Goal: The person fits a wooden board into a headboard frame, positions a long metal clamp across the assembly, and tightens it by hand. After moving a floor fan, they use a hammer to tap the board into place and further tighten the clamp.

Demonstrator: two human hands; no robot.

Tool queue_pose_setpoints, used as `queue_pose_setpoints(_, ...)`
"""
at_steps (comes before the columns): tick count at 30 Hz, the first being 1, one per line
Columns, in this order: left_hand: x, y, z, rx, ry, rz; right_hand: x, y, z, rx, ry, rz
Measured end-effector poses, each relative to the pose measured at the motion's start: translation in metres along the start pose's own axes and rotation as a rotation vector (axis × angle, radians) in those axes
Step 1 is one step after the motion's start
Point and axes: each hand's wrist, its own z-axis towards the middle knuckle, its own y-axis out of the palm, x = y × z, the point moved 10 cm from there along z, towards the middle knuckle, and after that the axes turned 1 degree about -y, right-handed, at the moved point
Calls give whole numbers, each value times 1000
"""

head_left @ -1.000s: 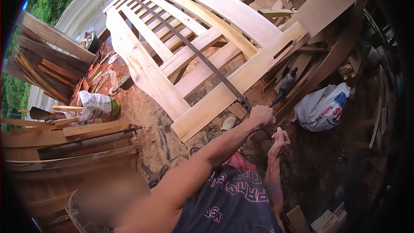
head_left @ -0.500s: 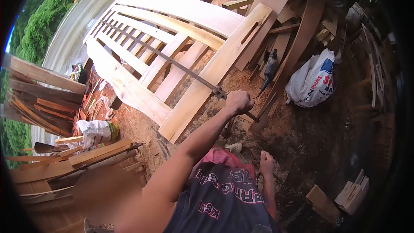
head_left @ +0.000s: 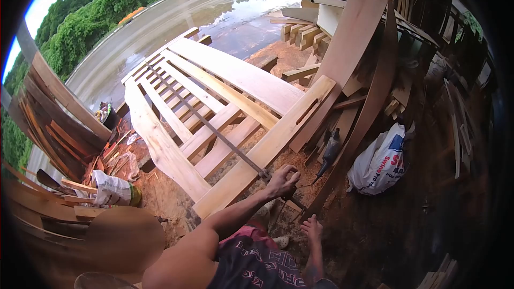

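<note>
My left hand (head_left: 282,181) is at the near end of a long metal bar clamp (head_left: 214,129), its fingers curled loosely about the screw end. The clamp's bar runs lengthwise over a pale wooden slatted frame (head_left: 247,165), and its jaw sits by the frame's near crosspiece. That crosspiece has a long slot near its right end. My right hand (head_left: 312,229) is held low, apart from the clamp, fingers spread and holding nothing. It is near the lower end of a long brown board (head_left: 369,107).
A power tool with a cord (head_left: 329,150) lies right of the frame, beside a white printed sack (head_left: 379,161). Planks (head_left: 342,48) lean at the right. Another sack (head_left: 111,188) and wood scraps stand at left. A wet road (head_left: 214,5) runs beyond.
The view has tilted up, showing more road. My left hand has turned at the clamp's end and its grip looks looser. My right hand has gone from closed to spread fingers.
</note>
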Motion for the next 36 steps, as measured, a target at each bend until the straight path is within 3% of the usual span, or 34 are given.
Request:
queue_pose_setpoints(2, -5, -62, 14, 269, 63, 35, -51, 20, 21, 163, -225, -75)
queue_pose_setpoints(3, -14, -103, 23, 415, 92, 165, -89, 31, 13, 231, -476, -305)
queue_pose_setpoints(5, -71, -190, 41, 661, -79, 286, -176, 66, -44, 321, -1012, -760)
queue_pose_setpoints(7, -147, -275, 47, 816, -383, 392, -163, 117, -31, -249, -946, -984)
queue_pose_setpoints(9, -219, -334, 44, 885, -675, 605, -154, 151, -33, -500, -518, -1258)
queue_pose_setpoints(12, -250, -381, 52, 797, -809, 530, -123, 157, 13, -716, -229, -1171)
queue_pose_setpoints(15, -277, -385, 69, 686, -808, 431, -101, 170, 32, -721, -317, -1151)
queue_pose_setpoints(16, -288, -379, 73, 694, -785, 408, -69, 149, 32, -752, 157, -502)
queue_pose_setpoints(19, -292, -374, 71, 724, -730, 411, -151, 189, -9, -721, -308, -1029)
queue_pose_setpoints(20, -292, -374, 71, 730, -719, 410, -148, 188, -4, -676, -371, -1079)
queue_pose_setpoints(22, -296, -373, 68, 771, -700, 400, -115, 168, 20, -594, -390, -974)
queue_pose_setpoints(24, -293, -373, 65, 791, -671, 397, -54, 128, 55, -549, -335, -704)
queue_pose_setpoints(25, -291, -373, 66, 795, -650, 396, -55, 130, 54, -545, -299, -573)
queue_pose_setpoints(29, -293, -371, 64, 800, -681, 425, -97, 143, 33, -472, -425, -900)
queue_pose_setpoints(36, -295, -371, 63, 864, -656, 450, -129, 147, 22, -397, -526, -1029)
